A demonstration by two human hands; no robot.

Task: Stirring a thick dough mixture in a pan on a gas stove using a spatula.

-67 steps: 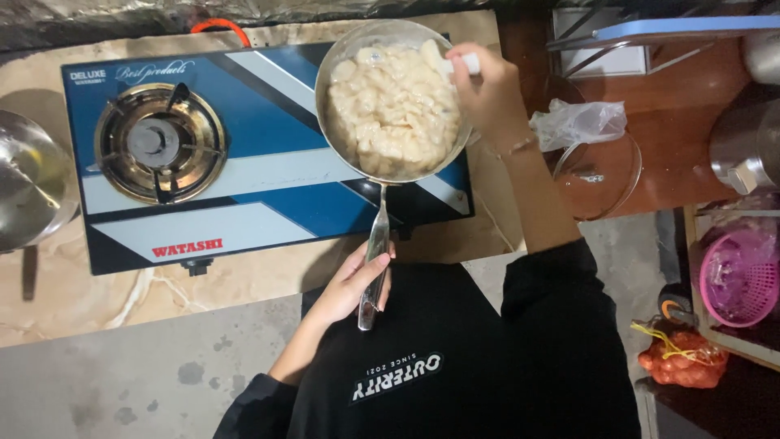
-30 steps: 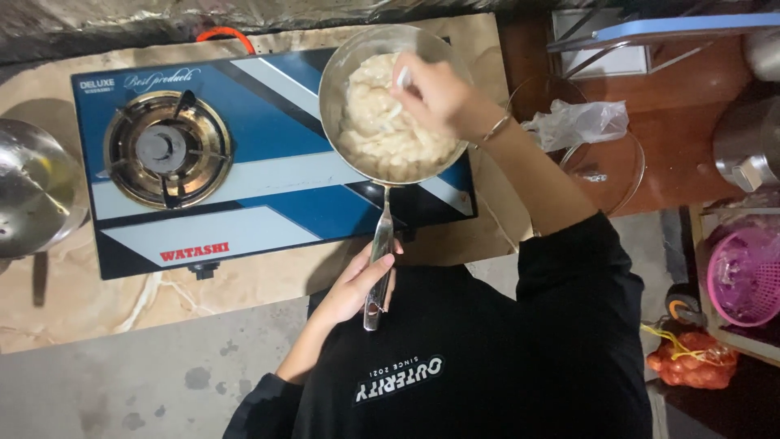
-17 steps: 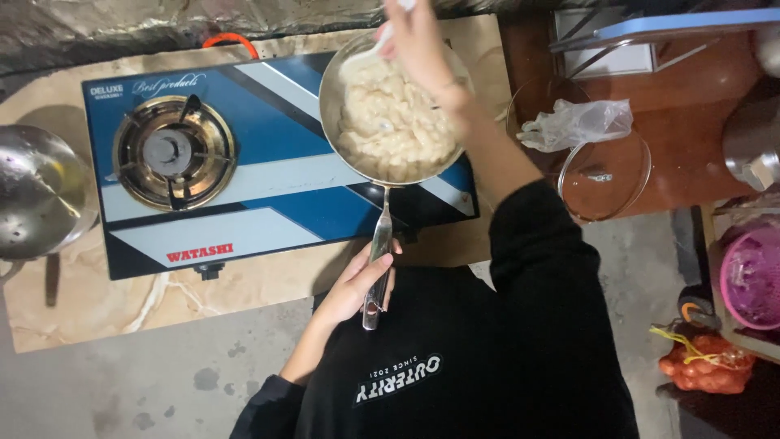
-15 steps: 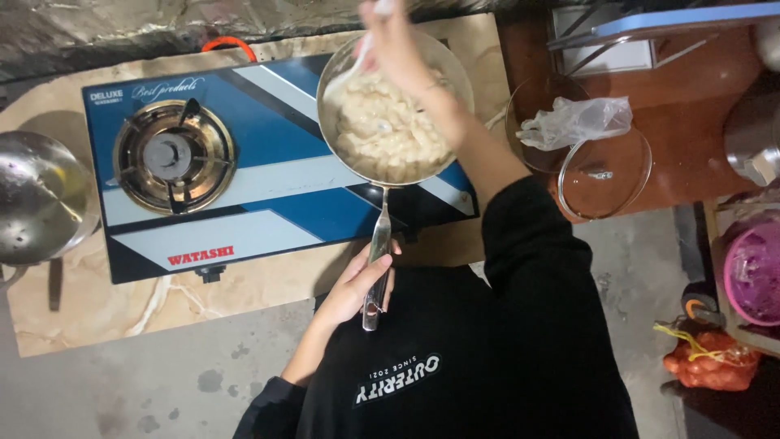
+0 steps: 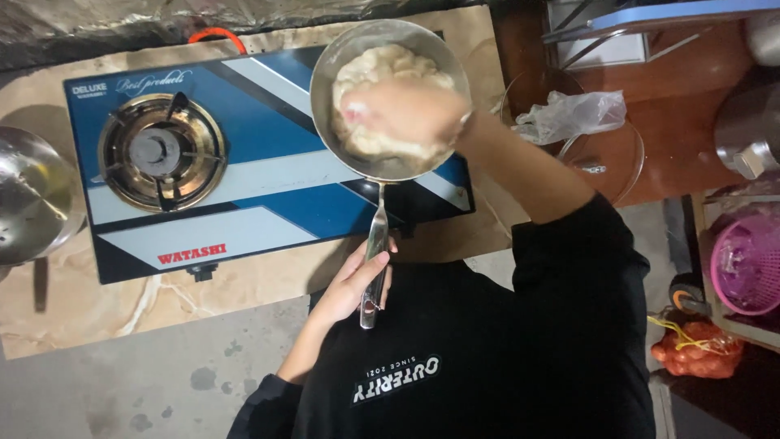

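A steel pan (image 5: pixel 323 65) full of pale, lumpy food (image 5: pixel 382 61) sits on the right burner of a blue two-burner gas stove (image 5: pixel 244 162). My left hand (image 5: pixel 357 280) grips the pan's long metal handle (image 5: pixel 376 236) near its end. Blurred with motion, my right hand (image 5: pixel 406 114) is down in the pan over the food, fingers closed. The white spoon it held in the earlier frames is hidden under the hand.
The stove's left burner (image 5: pixel 158 150) is bare. A steel bowl (image 5: pixel 28 203) lies at the left edge. Right of the pan are a glass lid (image 5: pixel 601 154) and a crumpled plastic bag (image 5: pixel 569 114). A pink basket (image 5: pixel 747 264) and orange net bag (image 5: pixel 699 349) sit lower right.
My right hand swept from the pan's right rim round to its far edge, then down into the middle of the food. The left hand stayed on the handle.
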